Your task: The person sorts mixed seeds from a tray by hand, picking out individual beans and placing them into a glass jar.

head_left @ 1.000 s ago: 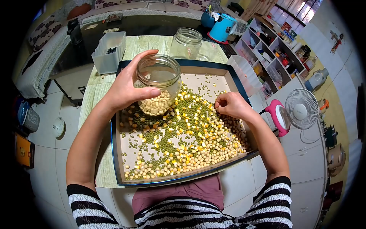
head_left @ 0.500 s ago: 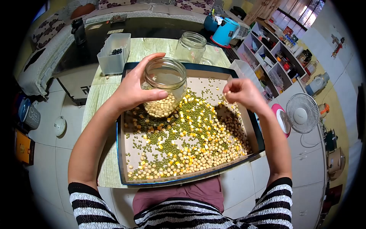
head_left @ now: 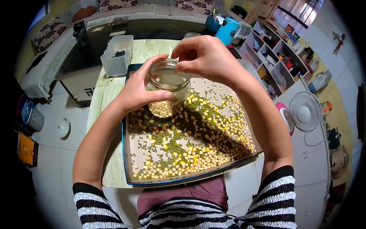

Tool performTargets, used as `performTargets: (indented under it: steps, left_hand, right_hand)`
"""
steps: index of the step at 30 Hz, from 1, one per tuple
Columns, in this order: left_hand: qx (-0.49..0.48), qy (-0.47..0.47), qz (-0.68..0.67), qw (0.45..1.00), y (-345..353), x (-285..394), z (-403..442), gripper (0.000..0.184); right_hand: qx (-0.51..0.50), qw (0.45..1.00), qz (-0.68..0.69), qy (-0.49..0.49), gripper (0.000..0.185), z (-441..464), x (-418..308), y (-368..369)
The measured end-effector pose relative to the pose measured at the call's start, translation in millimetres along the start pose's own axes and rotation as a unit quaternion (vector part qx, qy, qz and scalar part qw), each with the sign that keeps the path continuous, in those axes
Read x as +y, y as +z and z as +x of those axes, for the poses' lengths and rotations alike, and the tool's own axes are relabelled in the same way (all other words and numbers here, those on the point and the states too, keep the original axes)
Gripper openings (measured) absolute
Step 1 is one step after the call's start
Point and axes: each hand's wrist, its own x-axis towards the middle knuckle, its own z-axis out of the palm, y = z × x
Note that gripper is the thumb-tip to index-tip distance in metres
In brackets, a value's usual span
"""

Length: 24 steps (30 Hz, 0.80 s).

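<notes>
A pale green wood-grain table (head_left: 146,49) bears a shallow rectangular cardboard box (head_left: 128,160) with a dark blue rim. At the box's far left, the left hand (head_left: 139,91) grasps a clear round glass jar (head_left: 170,84) partly filled with round cream beans (head_left: 164,108). The right hand (head_left: 209,57), fingers bent, is at the jar's mouth; I cannot tell whether it pinches anything. Yellow-and-white corn kernels (head_left: 191,154) and tiny green beans (head_left: 173,147) lie mixed with more cream beans across the box.

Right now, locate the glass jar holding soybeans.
In the head view, the glass jar is left of centre, held by the left hand over the far left of the shallow box, the right hand at its mouth.
</notes>
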Motion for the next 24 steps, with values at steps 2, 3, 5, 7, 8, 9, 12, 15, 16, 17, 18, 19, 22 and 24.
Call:
performTargets:
  steps: [2, 3, 5, 7, 8, 9, 12, 15, 16, 17, 18, 19, 22, 24]
  left_hand:
    - [0.005, -0.013, 0.01, 1.0, 0, -1, 0, 0.095]
    - [0.007, -0.008, 0.017, 1.0, 0, -1, 0, 0.095]
    - [0.013, -0.002, 0.022, 1.0, 0, -1, 0, 0.094]
    - [0.013, -0.004, 0.028, 1.0, 1, -1, 0, 0.093]
    - [0.014, -0.004, 0.026, 1.0, 1, -1, 0, 0.093]
    - [0.015, -0.004, 0.03, 0.999, 1, -1, -1, 0.093]
    - [0.013, -0.006, 0.035, 0.999, 1, 0, 0, 0.093]
    - [0.01, -0.009, 0.035, 0.999, 1, 0, 0, 0.094]
    - [0.013, -0.01, 0.031, 0.999, 1, -1, 0, 0.095]
    - [0.013, -0.01, 0.031, 0.999, 1, -1, 0, 0.095]
    - [0.013, -0.01, 0.033, 0.999, 1, 0, 0, 0.095]
    - [0.014, -0.011, 0.034, 0.999, 1, 0, 0, 0.096]
    - [0.009, 0.026, 0.015, 0.999, -1, -3, 0, 0.088]
    - [0.008, 0.026, 0.011, 1.0, -1, -3, 0, 0.088]
  right_hand:
    - [0.097, 0.995, 0.017, -0.032, 0.016, -13, 8, -3]
    - [0.133, 0.99, 0.036, -0.04, 0.014, -22, 16, -4]
    - [0.093, 0.992, 0.056, 0.062, 0.011, -47, 33, -6]
    - [0.015, 0.983, 0.111, 0.149, 0.01, -75, 64, 3]
    - [-0.047, 0.975, 0.093, 0.198, 0.009, -88, 75, 6]
    - [-0.079, 0.968, 0.1, 0.216, 0.011, -102, 85, 10]
    - [-0.121, 0.955, 0.093, 0.255, 0.015, -128, 90, 19]
    - [-0.131, 0.95, 0.1, 0.266, 0.015, -131, 84, 25]
    - [-0.141, 0.948, 0.098, 0.267, 0.014, -131, 82, 26]
    - [-0.136, 0.951, 0.092, 0.262, 0.015, -131, 85, 29]
    - [-0.136, 0.951, 0.093, 0.263, 0.015, -130, 84, 30]
    - [-0.139, 0.955, 0.071, 0.253, 0.014, -129, 83, 31]
    - [-0.141, 0.962, 0.033, 0.233, 0.012, -130, 82, 32]
    - [-0.14, 0.965, 0.016, 0.223, 0.012, -130, 80, 31]
